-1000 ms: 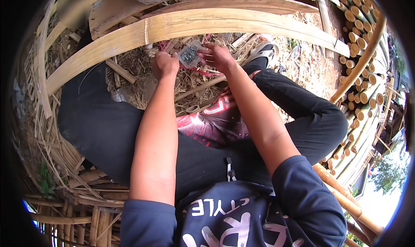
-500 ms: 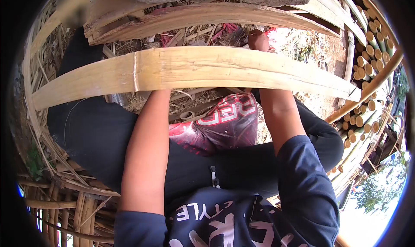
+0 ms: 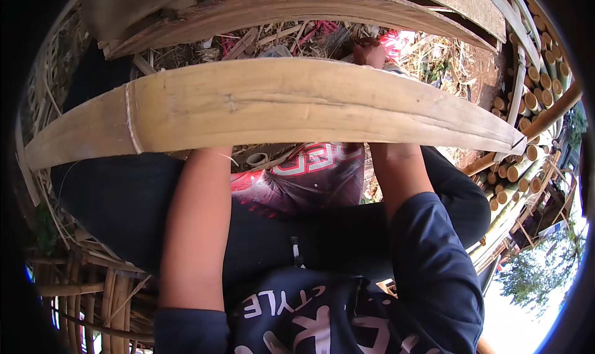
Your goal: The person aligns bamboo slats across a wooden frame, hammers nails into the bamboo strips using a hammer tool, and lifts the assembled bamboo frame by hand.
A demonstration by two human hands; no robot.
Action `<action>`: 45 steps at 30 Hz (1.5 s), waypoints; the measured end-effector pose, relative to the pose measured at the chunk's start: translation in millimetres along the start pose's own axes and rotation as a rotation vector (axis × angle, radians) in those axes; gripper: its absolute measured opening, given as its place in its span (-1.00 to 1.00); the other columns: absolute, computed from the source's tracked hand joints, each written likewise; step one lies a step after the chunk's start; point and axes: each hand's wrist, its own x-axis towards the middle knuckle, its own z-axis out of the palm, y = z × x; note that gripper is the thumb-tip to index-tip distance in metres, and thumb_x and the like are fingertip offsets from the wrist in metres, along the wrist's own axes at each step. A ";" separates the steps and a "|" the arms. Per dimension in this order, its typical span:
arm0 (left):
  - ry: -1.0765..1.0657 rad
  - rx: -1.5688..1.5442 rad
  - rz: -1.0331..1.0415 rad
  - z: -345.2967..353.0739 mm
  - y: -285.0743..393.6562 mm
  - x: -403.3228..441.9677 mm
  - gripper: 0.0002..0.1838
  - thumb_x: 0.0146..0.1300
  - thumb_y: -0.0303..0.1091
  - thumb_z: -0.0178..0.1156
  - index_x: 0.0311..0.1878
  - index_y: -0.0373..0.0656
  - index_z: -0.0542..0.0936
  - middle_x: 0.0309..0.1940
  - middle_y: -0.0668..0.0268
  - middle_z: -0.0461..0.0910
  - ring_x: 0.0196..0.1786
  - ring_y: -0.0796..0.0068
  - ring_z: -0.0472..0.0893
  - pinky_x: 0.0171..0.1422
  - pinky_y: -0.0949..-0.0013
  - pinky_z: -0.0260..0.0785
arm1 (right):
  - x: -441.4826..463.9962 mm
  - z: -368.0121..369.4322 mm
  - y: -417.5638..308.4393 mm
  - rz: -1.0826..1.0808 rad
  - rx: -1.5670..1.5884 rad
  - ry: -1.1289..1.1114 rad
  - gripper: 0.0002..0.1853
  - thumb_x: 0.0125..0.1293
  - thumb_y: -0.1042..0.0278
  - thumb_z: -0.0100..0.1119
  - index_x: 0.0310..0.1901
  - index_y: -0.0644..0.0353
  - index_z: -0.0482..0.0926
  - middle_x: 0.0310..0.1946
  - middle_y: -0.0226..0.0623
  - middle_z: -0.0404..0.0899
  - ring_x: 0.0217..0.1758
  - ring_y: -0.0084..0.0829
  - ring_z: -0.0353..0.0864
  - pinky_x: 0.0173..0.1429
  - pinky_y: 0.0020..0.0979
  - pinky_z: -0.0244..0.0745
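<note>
A wide, pale split bamboo strip (image 3: 260, 103) spans the view from side to side, its node ridge near the left end. My left forearm (image 3: 199, 224) passes beneath it, and the strip hides my left hand. My right forearm (image 3: 403, 171) also runs behind the strip. Past the strip's far edge shows my right hand (image 3: 370, 54), its fingers curled closed; what they hold is hidden. Below the strip, a dark red and black cloth (image 3: 304, 183) with white lettering lies between my black-trousered legs (image 3: 118, 199).
A curved wooden plank (image 3: 279, 10) lies across the far side, over ground strewn with shavings (image 3: 273, 38). Stacked cut bamboo poles (image 3: 533, 94) fill the right, with a thin pole (image 3: 555, 112) in front. A bamboo lattice (image 3: 111, 298) stands at lower left.
The bamboo strip looks larger and closer, its node shifted left and its lower edge lower. The view has turned slightly. My right hand stays closed beyond the strip.
</note>
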 end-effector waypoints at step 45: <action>-0.222 0.045 0.250 -67.6 75.8 -41.4 -0.38 0.41 -0.08 0.13 0.48 -0.06 0.34 0.31 0.00 0.51 0.35 -0.04 0.53 0.39 -0.03 0.41 | -100.8 -13.5 -89.5 -0.051 0.694 -0.755 -0.92 0.38 0.45 0.33 -0.18 0.26 0.67 -0.28 -0.42 0.73 -0.20 -0.61 0.64 -0.10 -0.52 0.53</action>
